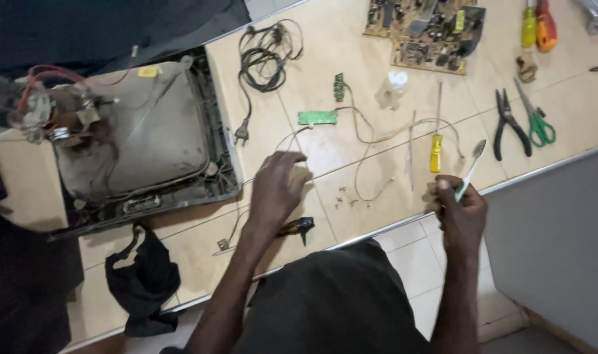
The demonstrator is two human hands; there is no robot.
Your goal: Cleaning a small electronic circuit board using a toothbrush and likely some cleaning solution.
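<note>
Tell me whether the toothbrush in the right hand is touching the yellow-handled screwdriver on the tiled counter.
Apart. In the head view, the toothbrush rises from the right hand, and bare tile shows between it and the yellow-handled screwdriver.

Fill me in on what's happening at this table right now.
A person works at a tiled table beside an opened old television tube. The right hand holds a toothbrush upright, in a closed grip. The left hand rests on the tabletop over thin wires that lead to a small green circuit board. A yellow-handled screwdriver, pliers and green scissors lie nearby.
</note>
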